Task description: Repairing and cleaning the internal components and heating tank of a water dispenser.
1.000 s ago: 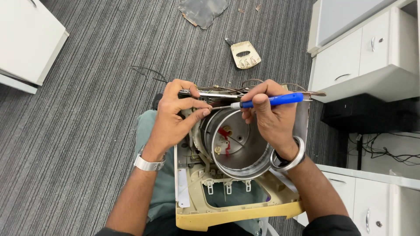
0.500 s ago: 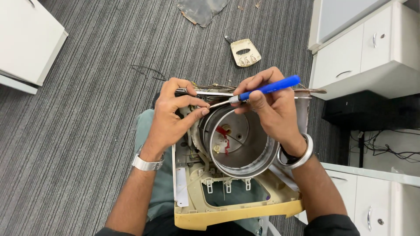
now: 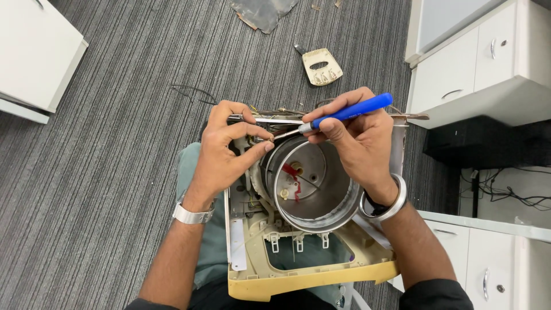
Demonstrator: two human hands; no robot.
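Screwdriver (image 3: pixel 344 113) is tilting steeper than before | right hand (image 3: pixel 356 143) is pinching its slim, rigid handle | left hand (image 3: pixel 227 152) is gripping the bulky appliance's (image 3: pixel 304 252) rim, fingers curled.

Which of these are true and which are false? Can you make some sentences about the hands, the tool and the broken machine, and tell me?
1. The right hand holds a blue-handled screwdriver. True.
2. The left hand lies flat on the carpet. False: it pinches at the top edge of the opened appliance.
3. The appliance has a round metal pot inside. True.
4. The appliance's casing is bright green. False: it is yellowed cream plastic.
5. A small cream part lies on the carpet beyond the appliance. True.
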